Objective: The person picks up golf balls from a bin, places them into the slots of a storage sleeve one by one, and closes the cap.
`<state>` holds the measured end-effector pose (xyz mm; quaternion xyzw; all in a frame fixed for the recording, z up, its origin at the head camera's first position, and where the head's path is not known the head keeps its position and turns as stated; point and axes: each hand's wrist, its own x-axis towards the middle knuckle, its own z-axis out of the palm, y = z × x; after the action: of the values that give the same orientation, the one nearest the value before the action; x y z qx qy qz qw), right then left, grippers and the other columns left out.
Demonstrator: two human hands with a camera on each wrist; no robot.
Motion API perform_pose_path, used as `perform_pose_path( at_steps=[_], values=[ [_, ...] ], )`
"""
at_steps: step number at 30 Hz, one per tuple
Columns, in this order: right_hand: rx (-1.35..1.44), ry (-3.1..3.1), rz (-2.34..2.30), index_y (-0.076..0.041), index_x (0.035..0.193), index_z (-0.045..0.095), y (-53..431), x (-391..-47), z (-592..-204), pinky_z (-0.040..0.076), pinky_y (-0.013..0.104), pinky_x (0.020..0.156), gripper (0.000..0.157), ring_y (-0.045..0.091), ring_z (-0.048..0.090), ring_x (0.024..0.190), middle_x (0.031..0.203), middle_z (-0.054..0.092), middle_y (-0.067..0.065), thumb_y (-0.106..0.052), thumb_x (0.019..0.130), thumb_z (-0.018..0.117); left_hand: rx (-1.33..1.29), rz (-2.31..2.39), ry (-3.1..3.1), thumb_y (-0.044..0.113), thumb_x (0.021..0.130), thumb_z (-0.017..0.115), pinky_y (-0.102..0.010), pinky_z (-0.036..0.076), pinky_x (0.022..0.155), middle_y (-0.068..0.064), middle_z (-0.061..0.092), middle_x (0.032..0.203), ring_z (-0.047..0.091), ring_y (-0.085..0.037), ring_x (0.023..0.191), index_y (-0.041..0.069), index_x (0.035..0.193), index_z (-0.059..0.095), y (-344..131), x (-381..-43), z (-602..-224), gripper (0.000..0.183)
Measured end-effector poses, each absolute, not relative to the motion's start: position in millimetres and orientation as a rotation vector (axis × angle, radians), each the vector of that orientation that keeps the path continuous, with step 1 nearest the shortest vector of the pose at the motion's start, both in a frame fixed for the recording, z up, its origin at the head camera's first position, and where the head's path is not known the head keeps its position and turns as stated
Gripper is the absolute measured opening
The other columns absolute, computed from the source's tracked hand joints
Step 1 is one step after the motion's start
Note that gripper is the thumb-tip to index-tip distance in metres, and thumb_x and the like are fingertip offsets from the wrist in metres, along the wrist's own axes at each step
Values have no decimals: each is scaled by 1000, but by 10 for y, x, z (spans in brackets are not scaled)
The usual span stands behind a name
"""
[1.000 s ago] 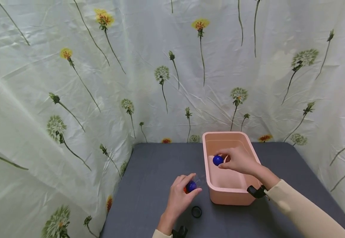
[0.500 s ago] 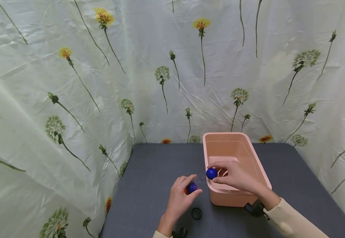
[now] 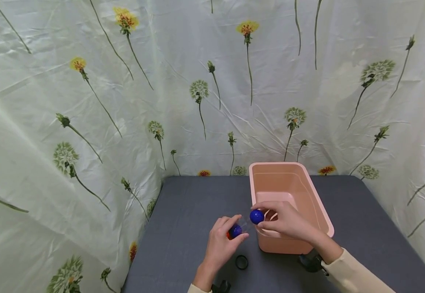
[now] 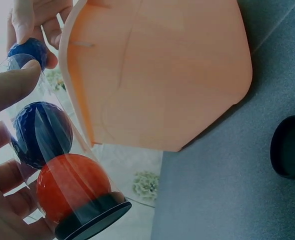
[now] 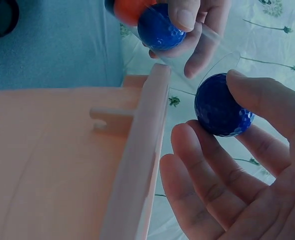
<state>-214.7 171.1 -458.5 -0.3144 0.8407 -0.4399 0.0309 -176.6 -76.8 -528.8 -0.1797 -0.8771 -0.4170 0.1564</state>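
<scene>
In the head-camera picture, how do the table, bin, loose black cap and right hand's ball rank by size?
Largest to smallest:
1. Table
2. Bin
3. Ball and cap: too alike to rank

A dandelion-print curtain hangs behind the dark grey table.

Below fingers, I see dark grey tabletop. Beyond them, pale creased curtain printed with dandelions, continuing left and right of fingers. Soft sheen well left.
</scene>
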Motion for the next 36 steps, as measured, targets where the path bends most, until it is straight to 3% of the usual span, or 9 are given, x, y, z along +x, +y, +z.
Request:
perform_pose_path(
  at_steps=[7,20,27,36],
  values=[
    [-956,2598,-1363,-26,126,67,1686,-2115,-4565,58,32,71,44,13,68,82,103,69,-7,-27,85,83,-548,-1174,-2472,55,85,74,-26,51,75,10,63,103,52,-8,91,29,130,67,-765,-1768,-5279,53],
    [-1013,2618,-1378,-17,127,68,1629,-2062,-4598,58,31,71,43,11,67,80,99,70,-3,-26,87,82,-553,-1162,-2470,48,83,80,-27,52,75,10,62,101,53,-8,91,27,129,68,-781,-1723,-5271,51],
    [-1015,2607,-1408,-23,125,68,1614,-2041,-4610,58,32,73,38,11,67,81,98,70,2,-24,89,80,-560,-1161,-2444,48,84,79,-29,52,77,10,63,102,55,-9,93,25,128,69,-794,-1716,-5287,51],
    [-964,2628,-1464,-30,123,68,1584,-1944,-4586,58,30,74,36,12,66,86,102,69,-8,-37,89,78,-537,-1185,-2394,42,82,83,-32,53,78,9,64,104,57,-10,94,24,128,69,-859,-1709,-5334,51]
  ],
)
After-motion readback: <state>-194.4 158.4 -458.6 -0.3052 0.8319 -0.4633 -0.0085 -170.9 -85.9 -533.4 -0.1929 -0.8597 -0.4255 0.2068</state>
